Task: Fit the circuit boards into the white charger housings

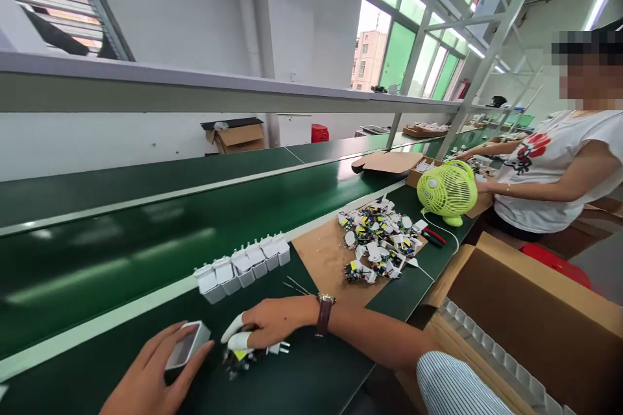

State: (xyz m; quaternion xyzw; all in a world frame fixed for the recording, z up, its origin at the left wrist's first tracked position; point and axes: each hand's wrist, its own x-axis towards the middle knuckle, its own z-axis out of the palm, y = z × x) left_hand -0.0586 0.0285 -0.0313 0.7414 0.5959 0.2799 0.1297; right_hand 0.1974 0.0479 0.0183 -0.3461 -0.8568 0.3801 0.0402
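My left hand (pixel 154 373) grips a small white plastic housing (pixel 191 348), its hollow side facing up. Just to the right, my right hand (pixel 272 324) has white finger cots on its thumb and forefinger. These close on a small circuit board (pixel 239 358) with a yellow part, low over the green bench; the board is partly blurred and partly covered by the fingers. White plug pins (pixel 278 348) show beside it. Beyond my hands stands a row of white plug housings (pixel 243 266), and tweezers (pixel 296 285) lie behind my right wrist.
A heap of circuit boards with white plug parts (pixel 382 237) covers brown cardboard (pixel 316 246). Nearby are red-handled pliers (pixel 434 237) and a green fan (pixel 446 191). An open carton (pixel 530 311) stands at the right edge. A co-worker (pixel 559 162) works farther along; a shelf rail (pixel 219 94) crosses above.
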